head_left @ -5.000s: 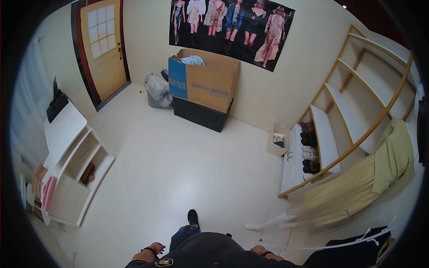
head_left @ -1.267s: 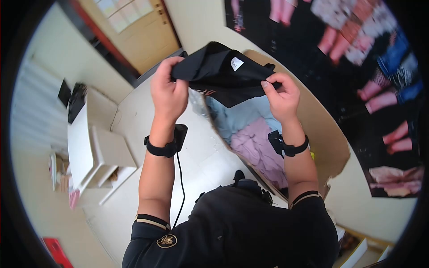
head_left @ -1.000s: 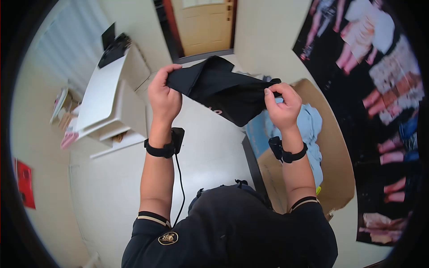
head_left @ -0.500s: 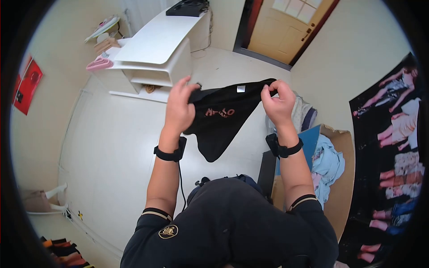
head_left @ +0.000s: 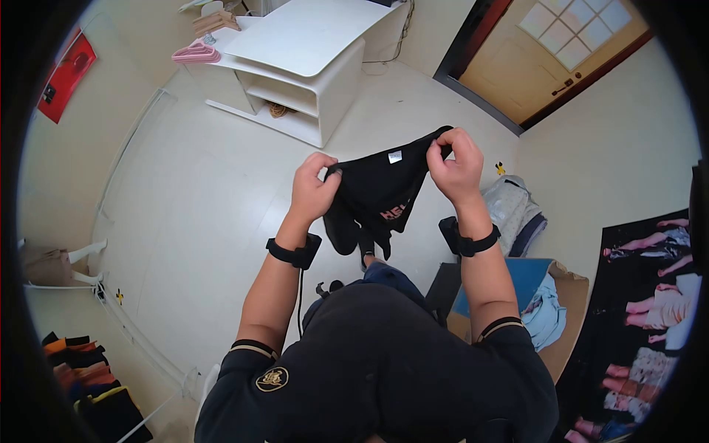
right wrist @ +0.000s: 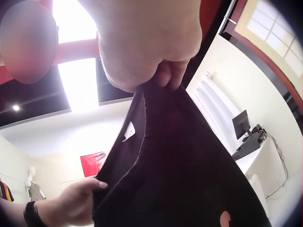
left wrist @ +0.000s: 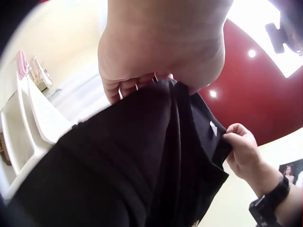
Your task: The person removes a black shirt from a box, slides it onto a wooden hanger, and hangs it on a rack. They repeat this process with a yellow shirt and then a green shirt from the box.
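Observation:
A black T-shirt (head_left: pixel 369 181) hangs in front of me in the head view, held by its upper edge. A white label (head_left: pixel 395 157) sits inside that edge, and part of a pinkish printed word shows on the front, the rest lost in folds. My left hand (head_left: pixel 314 186) pinches the edge at one end. At the other end, slightly higher, my right hand (head_left: pixel 456 168) pinches it between thumb and curled fingers. The left wrist view has the cloth (left wrist: pixel 118 151) falling below the left hand. In the right wrist view the edge (right wrist: pixel 141 142) curves between both hands.
A white desk (head_left: pixel 295 44) with shelves stands ahead, pink hangers (head_left: pixel 196 52) on its left end. Close on the right is a cardboard box (head_left: pixel 576 295) holding light blue clothes (head_left: pixel 548 317), with a stuffed plastic bag (head_left: pixel 506 210) behind it. Hanging clothes (head_left: pixel 96 376) are at lower left.
Empty hands five seconds ago now hold the T-shirt. I have turned from over the box toward the desk. The left fingers, spread half a second ago, now pinch the edge; the shirt hangs lower.

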The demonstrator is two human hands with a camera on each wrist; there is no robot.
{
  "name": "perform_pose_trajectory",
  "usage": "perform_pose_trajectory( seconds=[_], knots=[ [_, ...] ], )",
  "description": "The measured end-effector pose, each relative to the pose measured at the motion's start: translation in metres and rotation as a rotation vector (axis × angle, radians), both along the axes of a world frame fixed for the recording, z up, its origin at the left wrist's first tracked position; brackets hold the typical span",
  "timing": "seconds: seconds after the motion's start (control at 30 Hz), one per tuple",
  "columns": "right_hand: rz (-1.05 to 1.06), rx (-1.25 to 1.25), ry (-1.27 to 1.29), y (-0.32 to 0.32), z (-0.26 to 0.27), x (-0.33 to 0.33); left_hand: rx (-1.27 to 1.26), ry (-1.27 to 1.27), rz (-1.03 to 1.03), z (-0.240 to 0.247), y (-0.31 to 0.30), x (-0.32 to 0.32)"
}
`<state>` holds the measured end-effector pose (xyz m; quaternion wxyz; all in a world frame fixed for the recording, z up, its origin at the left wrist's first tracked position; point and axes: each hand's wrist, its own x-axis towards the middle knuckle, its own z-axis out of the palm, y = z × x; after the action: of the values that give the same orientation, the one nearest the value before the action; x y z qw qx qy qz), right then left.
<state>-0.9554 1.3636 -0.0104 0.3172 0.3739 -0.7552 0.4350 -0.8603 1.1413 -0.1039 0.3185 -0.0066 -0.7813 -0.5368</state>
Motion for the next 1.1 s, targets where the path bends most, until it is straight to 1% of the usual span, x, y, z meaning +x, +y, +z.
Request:
perform_pose_trajectory(
  seconds=[0.03, 0.1, 0.13, 0.2, 0.23, 0.3, 0.33, 0.37, 0.4, 0.43, 0.47, 0.53, 0.6, 0.63, 0.73, 0.77, 0.87, 0.97, 1.03, 1.1],
  knots=[
    [0.012, -0.004, -0.009, 0.001, -0.007, -0.014, 0.105, -0.004, 0.042, -0.003, -0.001, -0.010],
    [-0.074, 0.138, 0.018, 0.003, -0.021, -0.041, 0.156, -0.103, 0.103, 0.010, -0.005, -0.022],
    [-0.062, 0.125, 0.010, 0.001, -0.028, -0.054, 0.143, -0.109, 0.116, 0.015, -0.007, -0.030],
    [-0.198, 0.159, -0.053, -0.002, -0.040, -0.078, 0.043, -0.068, 0.219, 0.026, -0.011, -0.050],
    [-0.182, 0.148, -0.060, -0.004, -0.047, -0.092, 0.031, -0.074, 0.234, 0.029, -0.014, -0.061],
    [-0.226, 0.278, -0.180, -0.008, -0.062, -0.120, -0.114, -0.074, 0.305, 0.036, -0.024, -0.077],
    [-0.205, 0.269, -0.191, -0.010, -0.069, -0.132, -0.183, -0.076, 0.349, 0.039, -0.026, -0.083],
    [-0.227, 0.331, -0.288, -0.014, -0.074, -0.143, -0.197, -0.089, 0.365, 0.041, -0.029, -0.087],
    [-0.247, 0.393, -0.381, -0.020, -0.078, -0.153, -0.305, -0.137, 0.416, 0.043, -0.034, -0.090],
    [-0.226, 0.382, -0.385, -0.026, -0.082, -0.163, -0.414, -0.180, 0.467, 0.046, -0.039, -0.094],
    [-0.170, 0.394, -0.397, -0.033, -0.086, -0.170, -0.428, -0.185, 0.485, 0.047, -0.045, -0.097],
    [-0.091, 0.407, -0.399, -0.046, -0.091, -0.179, -0.458, -0.333, 0.590, 0.044, -0.056, -0.095],
    [0.077, 0.517, -0.431, -0.061, -0.094, -0.184, -0.496, -0.349, 0.630, 0.029, -0.072, -0.085],
    [0.124, 0.505, -0.445, -0.070, -0.097, -0.185, -0.536, -0.369, 0.644, 0.021, -0.082, -0.079],
    [0.240, 0.527, -0.555, -0.104, -0.106, -0.187, -0.474, -0.482, 0.687, -0.003, -0.106, -0.060],
    [0.258, 0.562, -0.581, -0.118, -0.108, -0.185, -0.444, -0.504, 0.698, -0.013, -0.113, -0.053],
    [0.300, 0.564, -0.639, -0.163, -0.119, -0.183, -0.310, -0.608, 0.749, -0.041, -0.136, -0.033],
    [0.342, 0.568, -0.632, -0.211, -0.126, -0.185, -0.245, -0.598, 0.777, -0.068, -0.165, -0.018],
    [0.413, 0.583, -0.711, -0.246, -0.129, -0.188, -0.140, -0.572, 0.769, -0.082, -0.191, -0.013],
    [0.401, 0.599, -0.716, -0.281, -0.129, -0.193, -0.076, -0.559, 0.767, -0.088, -0.218, -0.017]
  ],
)
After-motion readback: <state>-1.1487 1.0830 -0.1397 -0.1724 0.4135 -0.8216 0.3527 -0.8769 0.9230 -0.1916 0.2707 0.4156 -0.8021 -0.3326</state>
